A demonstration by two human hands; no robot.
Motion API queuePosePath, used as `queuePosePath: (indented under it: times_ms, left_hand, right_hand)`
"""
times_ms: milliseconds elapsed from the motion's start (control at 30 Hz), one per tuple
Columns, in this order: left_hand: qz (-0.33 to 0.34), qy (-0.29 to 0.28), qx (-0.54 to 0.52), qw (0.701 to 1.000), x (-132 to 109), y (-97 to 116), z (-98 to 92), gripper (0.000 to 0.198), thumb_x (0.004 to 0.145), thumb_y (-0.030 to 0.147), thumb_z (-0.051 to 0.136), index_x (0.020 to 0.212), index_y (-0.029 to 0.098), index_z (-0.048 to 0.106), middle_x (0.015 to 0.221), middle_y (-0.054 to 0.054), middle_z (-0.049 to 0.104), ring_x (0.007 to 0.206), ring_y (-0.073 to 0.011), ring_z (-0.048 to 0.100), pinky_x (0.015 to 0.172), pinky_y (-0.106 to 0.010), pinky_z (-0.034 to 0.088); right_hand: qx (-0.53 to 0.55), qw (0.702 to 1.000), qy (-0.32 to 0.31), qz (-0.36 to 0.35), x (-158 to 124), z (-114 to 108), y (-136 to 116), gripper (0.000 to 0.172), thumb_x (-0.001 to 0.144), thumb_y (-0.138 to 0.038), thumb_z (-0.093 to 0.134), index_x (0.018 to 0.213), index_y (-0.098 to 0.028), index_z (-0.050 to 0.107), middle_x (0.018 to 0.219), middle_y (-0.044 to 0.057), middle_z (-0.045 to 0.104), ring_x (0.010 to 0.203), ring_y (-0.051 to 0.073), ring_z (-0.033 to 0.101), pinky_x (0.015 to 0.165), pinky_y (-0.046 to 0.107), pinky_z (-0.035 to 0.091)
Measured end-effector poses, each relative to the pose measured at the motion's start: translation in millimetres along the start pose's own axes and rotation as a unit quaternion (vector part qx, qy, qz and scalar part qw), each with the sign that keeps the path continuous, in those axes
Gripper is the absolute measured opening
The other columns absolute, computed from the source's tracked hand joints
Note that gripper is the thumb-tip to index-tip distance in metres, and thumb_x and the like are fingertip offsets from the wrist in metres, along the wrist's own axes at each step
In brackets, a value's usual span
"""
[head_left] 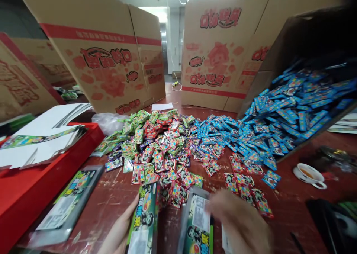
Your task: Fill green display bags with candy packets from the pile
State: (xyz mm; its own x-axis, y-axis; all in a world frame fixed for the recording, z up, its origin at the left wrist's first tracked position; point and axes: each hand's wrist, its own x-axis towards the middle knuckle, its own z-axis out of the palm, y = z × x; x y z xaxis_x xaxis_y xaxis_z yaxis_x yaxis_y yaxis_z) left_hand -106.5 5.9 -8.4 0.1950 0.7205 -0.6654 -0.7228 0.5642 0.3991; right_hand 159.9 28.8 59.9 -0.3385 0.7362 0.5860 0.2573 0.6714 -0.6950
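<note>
My left hand (121, 224) is closed round the side of a long green-and-black candy package (145, 216) with colourful printing. A second candy package (196, 220), in a clear sleeve with a grey printed patch, stands just to its right. My right hand (241, 220) is at the right edge of that second package and is blurred by motion; whether its fingers grip the package I cannot tell. Beyond both hands lies a heap of small candy packets (167, 146) in red, green and purple. Several loose red packets (245, 190) lie beyond my right hand.
Blue packets (292, 105) spill from a tipped carton (264, 66) at right. A cup of brown liquid (309, 174) stands near it. At left are a red tray (80, 150) with white sheets and a sleeved package (69, 202). Large cartons (111, 53) stand behind.
</note>
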Motion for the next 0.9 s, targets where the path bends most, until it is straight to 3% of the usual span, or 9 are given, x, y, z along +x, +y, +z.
queuePosePath:
  times_ms: [67, 167, 233, 333, 467, 600, 733, 833, 900]
  left_hand:
    - [0.032, 0.059, 0.030, 0.997, -1, 0, -2.5, 0.052, 0.076, 0.029, 0.069, 0.122, 0.009, 0.055, 0.093, -0.012, 0.074, 0.083, -0.0302, 0.071, 0.076, -0.038, 0.056]
    - [0.063, 0.120, 0.062, 0.989, 0, -4, -2.7, 0.053, 0.072, 0.032, 0.073, 0.119, 0.011, 0.058, 0.096, -0.012, 0.074, 0.087, -0.0314, 0.069, 0.079, -0.039, 0.056]
    - [0.081, 0.136, 0.077, 0.984, 1, -6, 2.1, 0.051, 0.071, 0.034, 0.073, 0.116, 0.013, 0.061, 0.099, -0.012, 0.073, 0.090, -0.0322, 0.068, 0.081, -0.041, 0.055]
    - [0.119, 0.151, 0.109, 0.975, 0, -7, 15.0, 0.045, 0.069, 0.031, 0.075, 0.109, 0.015, 0.065, 0.102, -0.011, 0.072, 0.098, -0.0318, 0.066, 0.087, -0.041, 0.052]
    - [0.163, 0.171, 0.176, 0.956, 4, -3, 28.0, 0.036, 0.062, 0.034, 0.079, 0.094, 0.018, 0.069, 0.107, -0.009, 0.071, 0.113, -0.0303, 0.057, 0.097, -0.039, 0.044]
    - [0.220, 0.176, 0.275, 0.919, 18, -8, 31.4, 0.049, 0.062, 0.053, 0.074, 0.097, 0.019, 0.067, 0.117, -0.008, 0.066, 0.124, -0.0302, 0.045, 0.104, -0.039, 0.034]
    - [0.272, 0.030, 0.436, 0.858, 26, -22, 43.9, 0.048, 0.074, 0.058, 0.060, 0.099, 0.018, 0.066, 0.099, -0.007, 0.069, 0.100, -0.0264, 0.059, 0.090, -0.034, 0.043]
    - [0.292, -0.059, 0.497, 0.815, 21, -29, 57.5, 0.037, 0.084, 0.050, 0.052, 0.100, 0.019, 0.064, 0.088, -0.003, 0.067, 0.084, -0.0200, 0.059, 0.078, -0.027, 0.045]
    - [0.292, -0.070, 0.490, 0.819, 16, -31, 63.5, 0.035, 0.086, 0.048, 0.049, 0.100, 0.019, 0.063, 0.086, -0.002, 0.065, 0.082, -0.0188, 0.058, 0.076, -0.026, 0.045]
  right_hand:
    - [-0.036, 0.994, 0.067, 0.077, 28, 0, 64, 0.022, 0.081, -0.022, 0.044, 0.090, -0.028, 0.063, 0.088, 0.005, 0.067, 0.080, 0.021, 0.062, 0.065, 0.035, 0.051]
    - [-0.101, 0.973, 0.115, 0.172, 61, 6, 144, 0.026, 0.073, -0.021, 0.053, 0.097, -0.018, 0.060, 0.101, 0.013, 0.061, 0.100, 0.028, 0.055, 0.088, 0.046, 0.044]
    - [-0.107, 0.970, 0.113, 0.186, 76, 12, 175, 0.037, 0.066, -0.018, 0.059, 0.103, -0.017, 0.059, 0.104, 0.013, 0.060, 0.106, 0.031, 0.050, 0.095, 0.050, 0.037]
    - [-0.076, 0.975, 0.085, 0.193, 91, 19, 193, 0.047, 0.061, -0.012, 0.062, 0.107, -0.020, 0.059, 0.096, 0.008, 0.061, 0.098, 0.028, 0.055, 0.092, 0.046, 0.040]
    - [0.002, 0.973, 0.065, 0.220, 87, 15, 190, 0.050, 0.068, -0.016, 0.059, 0.117, -0.022, 0.053, 0.079, 0.001, 0.059, 0.067, 0.017, 0.059, 0.070, 0.034, 0.050]
    - [0.131, 0.955, 0.059, 0.260, 57, -3, 160, 0.054, 0.071, -0.029, 0.066, 0.122, -0.022, 0.048, 0.076, 0.000, 0.062, 0.066, 0.014, 0.062, 0.063, 0.028, 0.052]
    - [0.323, 0.898, 0.083, 0.286, 38, -6, 114, 0.057, 0.066, -0.029, 0.075, 0.118, -0.024, 0.054, 0.092, 0.004, 0.067, 0.082, 0.016, 0.064, 0.076, 0.031, 0.052]
    - [0.317, 0.906, 0.071, 0.272, 36, 3, 92, 0.050, 0.064, -0.029, 0.077, 0.111, -0.022, 0.063, 0.090, 0.004, 0.069, 0.081, 0.015, 0.065, 0.078, 0.030, 0.053]
    - [0.287, 0.919, 0.028, 0.269, 37, 7, 87, 0.038, 0.064, -0.030, 0.077, 0.100, -0.021, 0.069, 0.087, 0.004, 0.070, 0.078, 0.015, 0.065, 0.075, 0.030, 0.054]
